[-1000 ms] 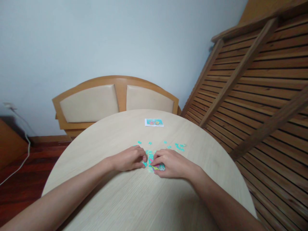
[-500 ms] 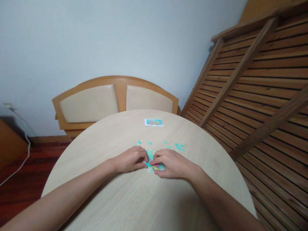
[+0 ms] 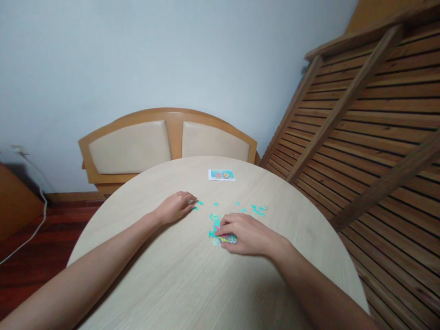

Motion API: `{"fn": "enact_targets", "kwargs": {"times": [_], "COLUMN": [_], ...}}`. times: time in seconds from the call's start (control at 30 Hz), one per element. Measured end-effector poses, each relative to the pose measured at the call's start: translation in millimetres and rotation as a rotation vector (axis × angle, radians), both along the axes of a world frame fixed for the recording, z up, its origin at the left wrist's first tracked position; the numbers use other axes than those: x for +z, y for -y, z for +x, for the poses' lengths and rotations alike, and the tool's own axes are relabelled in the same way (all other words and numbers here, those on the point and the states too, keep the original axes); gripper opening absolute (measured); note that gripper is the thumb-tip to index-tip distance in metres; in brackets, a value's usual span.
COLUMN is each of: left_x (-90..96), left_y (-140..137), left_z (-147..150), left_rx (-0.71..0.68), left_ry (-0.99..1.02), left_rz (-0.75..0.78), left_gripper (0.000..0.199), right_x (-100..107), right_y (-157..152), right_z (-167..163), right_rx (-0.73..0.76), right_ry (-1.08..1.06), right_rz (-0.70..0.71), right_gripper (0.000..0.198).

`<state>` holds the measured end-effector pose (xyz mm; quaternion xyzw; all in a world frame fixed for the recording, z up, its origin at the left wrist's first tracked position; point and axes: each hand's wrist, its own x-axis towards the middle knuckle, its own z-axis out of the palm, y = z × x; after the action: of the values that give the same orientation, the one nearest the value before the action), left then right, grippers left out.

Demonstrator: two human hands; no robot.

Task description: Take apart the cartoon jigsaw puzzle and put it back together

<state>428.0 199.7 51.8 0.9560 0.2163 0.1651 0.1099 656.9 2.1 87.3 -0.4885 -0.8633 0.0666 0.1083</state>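
Note:
A partly joined jigsaw puzzle (image 3: 228,239) lies on the table in front of me, turquoise with pink and yellow parts. My right hand (image 3: 240,232) curls over its right side, fingertips and thumb pressed on it, hiding part of the picture. Farther left and back, my left hand (image 3: 177,206) has its fingers stretched towards loose turquoise puzzle pieces (image 3: 200,202), thumb a little apart from the fingers. Its fingertips are at the edge of these pieces; whether they touch one is hard to see.
More loose puzzle pieces (image 3: 257,210) lie scattered at the right on the round wooden table (image 3: 165,275). A small picture card (image 3: 222,175) rests near the far edge. Behind stand a padded headboard (image 3: 130,146) and, at the right, a leaning slatted wooden frame (image 3: 360,133).
My left hand has left the puzzle's left side and moved back and left to the loose pieces, uncovering that side. The right hand has stayed on the puzzle.

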Motion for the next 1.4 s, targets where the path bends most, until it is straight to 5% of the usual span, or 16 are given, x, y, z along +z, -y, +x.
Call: {"fn": "enact_targets", "kwargs": {"times": [0.3, 0.7, 1.4], "left_x": [-12.0, 4.9, 1.2], "left_y": [4.4, 0.2, 8.8], "left_z": [9.3, -4.1, 3.0], "left_rx": [-0.072, -0.003, -0.197], "left_ry": [0.001, -0.049, 0.006], "left_rz": [0.093, -0.023, -0.137], "left_gripper": [0.035, 0.027, 0.018], "right_x": [5.8, -15.4, -24.3], "right_y": [-1.8, -3.9, -2.6], "right_z": [9.8, 134.1, 146.1], "right_rx": [-0.05, -0.558, -0.596], "right_ry": [-0.058, -0.216, -0.26], "right_rz": [-0.02, 0.008, -0.035], "right_gripper": [0.023, 0.027, 0.027]}}
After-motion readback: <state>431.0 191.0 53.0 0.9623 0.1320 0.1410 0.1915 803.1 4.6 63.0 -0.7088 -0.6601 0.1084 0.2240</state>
